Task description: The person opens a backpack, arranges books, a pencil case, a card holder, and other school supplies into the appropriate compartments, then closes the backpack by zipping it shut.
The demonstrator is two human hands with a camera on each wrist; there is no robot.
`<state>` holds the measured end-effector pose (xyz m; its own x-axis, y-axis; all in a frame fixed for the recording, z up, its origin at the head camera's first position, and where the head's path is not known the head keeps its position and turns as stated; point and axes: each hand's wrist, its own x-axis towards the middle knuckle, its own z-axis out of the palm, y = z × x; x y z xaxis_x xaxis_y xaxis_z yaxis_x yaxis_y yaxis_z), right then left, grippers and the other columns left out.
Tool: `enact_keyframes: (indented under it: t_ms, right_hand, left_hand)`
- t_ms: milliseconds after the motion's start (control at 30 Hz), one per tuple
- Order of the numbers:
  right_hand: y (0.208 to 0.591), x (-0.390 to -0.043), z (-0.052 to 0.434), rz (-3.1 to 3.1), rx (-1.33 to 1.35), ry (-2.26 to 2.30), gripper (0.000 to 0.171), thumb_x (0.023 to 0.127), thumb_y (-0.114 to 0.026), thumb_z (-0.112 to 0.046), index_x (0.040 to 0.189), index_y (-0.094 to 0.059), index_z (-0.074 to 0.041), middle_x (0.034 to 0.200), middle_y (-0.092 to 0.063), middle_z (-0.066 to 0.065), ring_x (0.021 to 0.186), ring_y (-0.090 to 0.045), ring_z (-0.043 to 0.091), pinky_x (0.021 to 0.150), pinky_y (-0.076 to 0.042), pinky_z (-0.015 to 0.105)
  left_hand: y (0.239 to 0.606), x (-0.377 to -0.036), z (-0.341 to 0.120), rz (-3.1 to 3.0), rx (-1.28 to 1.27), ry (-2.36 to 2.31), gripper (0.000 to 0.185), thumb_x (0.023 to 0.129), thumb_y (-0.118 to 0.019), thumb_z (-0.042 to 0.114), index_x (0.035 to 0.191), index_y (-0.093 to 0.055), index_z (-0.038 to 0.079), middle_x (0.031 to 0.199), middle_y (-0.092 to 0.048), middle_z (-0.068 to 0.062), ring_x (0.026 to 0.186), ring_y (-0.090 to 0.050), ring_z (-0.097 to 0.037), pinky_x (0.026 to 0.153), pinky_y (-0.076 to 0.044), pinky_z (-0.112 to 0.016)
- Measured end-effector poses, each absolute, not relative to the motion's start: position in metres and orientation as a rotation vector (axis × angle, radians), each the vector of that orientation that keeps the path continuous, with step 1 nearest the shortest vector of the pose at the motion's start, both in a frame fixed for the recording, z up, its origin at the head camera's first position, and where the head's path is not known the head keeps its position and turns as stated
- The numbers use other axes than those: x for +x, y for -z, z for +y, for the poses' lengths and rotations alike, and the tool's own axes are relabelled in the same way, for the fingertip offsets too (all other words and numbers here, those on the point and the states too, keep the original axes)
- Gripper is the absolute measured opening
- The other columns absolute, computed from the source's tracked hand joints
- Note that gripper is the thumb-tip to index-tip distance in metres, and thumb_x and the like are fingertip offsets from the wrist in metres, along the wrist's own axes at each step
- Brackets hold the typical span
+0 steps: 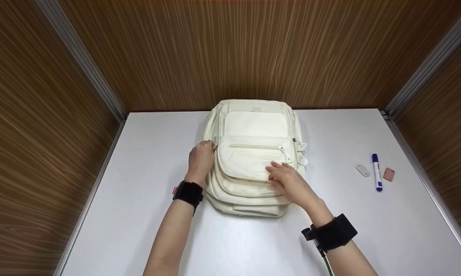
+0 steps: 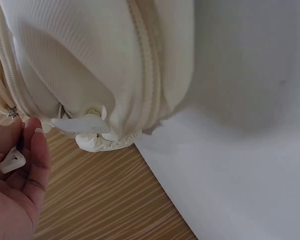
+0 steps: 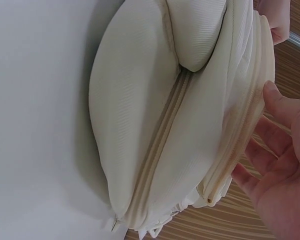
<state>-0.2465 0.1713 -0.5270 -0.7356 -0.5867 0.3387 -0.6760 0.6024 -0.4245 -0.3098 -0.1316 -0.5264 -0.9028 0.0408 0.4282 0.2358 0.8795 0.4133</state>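
A cream backpack (image 1: 253,126) lies flat on the white table (image 1: 138,180), its top toward the back wall. My left hand (image 1: 205,150) is at the bag's left side, where the head view shows it at a zipper. In the left wrist view this hand (image 2: 25,150) pinches a small white zipper pull (image 2: 12,161) beside the backpack (image 2: 90,60). My right hand (image 1: 280,172) rests flat on the front pocket with its fingers straight. In the right wrist view the right hand (image 3: 270,150) lies along a zipper seam of the backpack (image 3: 155,100).
To the right on the table lie a blue-capped marker (image 1: 376,172), a small white object (image 1: 363,170) and a pinkish eraser (image 1: 389,174). Wood-panel walls close off the back and both sides of the table.
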Motion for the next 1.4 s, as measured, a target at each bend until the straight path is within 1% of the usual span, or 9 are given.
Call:
enact_keyframes:
  t_ms: [467, 633, 800, 900, 1033, 1133, 1233, 1300, 1400]
  right_hand:
    - [0.528, -0.245, 0.171, -2.671, 1.053, -0.85, 0.005, 0.09, -0.069, -0.005, 0.088, -0.065, -0.007, 0.127, -0.062, 0.02, 0.129, -0.049, 0.036, 0.11, -0.03, 0.052]
    - [0.527, -0.245, 0.171, -2.677, 1.051, -0.862, 0.005, 0.091, -0.068, -0.006, 0.088, -0.065, -0.007, 0.128, -0.062, 0.019, 0.129, -0.049, 0.035, 0.111, -0.029, 0.052]
    - [0.527, -0.245, 0.172, -2.671, 1.04, -0.887, 0.004, 0.091, -0.068, -0.006, 0.089, -0.064, -0.006, 0.128, -0.061, 0.02, 0.129, -0.049, 0.036, 0.111, -0.029, 0.052]
    - [0.528, -0.243, 0.171, -2.675, 0.988, -0.926, 0.003, 0.094, -0.064, -0.005, 0.098, -0.064, -0.005, 0.129, -0.061, 0.018, 0.129, -0.049, 0.034, 0.112, -0.029, 0.049]
    - [0.527, -0.24, 0.171, -2.679, 0.919, -0.956, 0.015, 0.1, -0.055, -0.008, 0.112, -0.062, -0.002, 0.13, -0.061, 0.016, 0.129, -0.049, 0.032, 0.112, -0.029, 0.045]
    - [0.523, -0.24, 0.17, -2.683, 0.906, -0.96, 0.017, 0.102, -0.052, -0.01, 0.114, -0.06, -0.001, 0.128, -0.062, 0.016, 0.128, -0.05, 0.033, 0.112, -0.029, 0.044]
    - [0.518, -0.239, 0.171, -2.698, 0.898, -0.969, 0.015, 0.103, -0.051, -0.01, 0.112, -0.058, -0.002, 0.126, -0.064, 0.014, 0.126, -0.051, 0.034, 0.112, -0.03, 0.044]
    - [0.514, -0.238, 0.172, -2.707, 0.887, -0.981, 0.014, 0.103, -0.05, -0.01, 0.111, -0.058, -0.002, 0.125, -0.065, 0.013, 0.125, -0.052, 0.035, 0.109, -0.034, 0.045]
    - [0.508, -0.238, 0.175, -2.71, 0.87, -1.007, 0.013, 0.103, -0.05, -0.011, 0.111, -0.057, -0.002, 0.123, -0.066, 0.012, 0.12, -0.056, 0.034, 0.102, -0.042, 0.047]
  left_hand:
    - [0.524, -0.333, -0.125, -2.648, -0.149, 0.58, 0.015, 0.092, -0.064, 0.007, 0.079, -0.066, 0.002, 0.076, -0.066, -0.014, 0.072, -0.067, -0.036, 0.063, -0.053, -0.047]
    - [0.523, -0.336, -0.124, -2.645, -0.137, 0.554, 0.017, 0.094, -0.065, 0.011, 0.081, -0.068, 0.001, 0.076, -0.067, -0.013, 0.07, -0.067, -0.035, 0.061, -0.053, -0.047]
    - [0.522, -0.334, -0.124, -2.662, -0.118, 0.496, 0.014, 0.094, -0.065, 0.014, 0.088, -0.072, 0.004, 0.079, -0.068, -0.01, 0.07, -0.067, -0.033, 0.06, -0.053, -0.048]
    - [0.523, -0.332, -0.125, -2.655, -0.127, 0.506, 0.014, 0.095, -0.064, 0.015, 0.09, -0.072, 0.005, 0.079, -0.067, -0.01, 0.072, -0.066, -0.033, 0.061, -0.053, -0.047]
    - [0.528, -0.325, -0.125, -2.619, -0.156, 0.568, 0.017, 0.097, -0.063, 0.016, 0.096, -0.074, 0.003, 0.081, -0.064, -0.011, 0.074, -0.064, -0.032, 0.063, -0.052, -0.047]
    - [0.532, -0.317, -0.126, -2.576, -0.195, 0.641, 0.02, 0.098, -0.061, 0.016, 0.106, -0.074, 0.003, 0.089, -0.065, -0.012, 0.082, -0.064, -0.031, 0.069, -0.053, -0.044]
    - [0.533, -0.309, -0.126, -2.525, -0.301, 0.749, 0.025, 0.101, -0.057, 0.018, 0.114, -0.071, 0.003, 0.105, -0.066, -0.013, 0.098, -0.063, -0.029, 0.083, -0.052, -0.04]
    - [0.534, -0.302, -0.126, -2.508, -0.427, 0.827, 0.029, 0.103, -0.052, 0.022, 0.119, -0.068, 0.003, 0.117, -0.064, -0.014, 0.111, -0.059, -0.029, 0.095, -0.047, -0.04]
    - [0.535, -0.291, -0.126, -2.517, -0.62, 0.921, 0.039, 0.106, -0.043, 0.031, 0.124, -0.065, 0.005, 0.134, -0.057, -0.013, 0.13, -0.047, -0.031, 0.109, -0.035, -0.041]
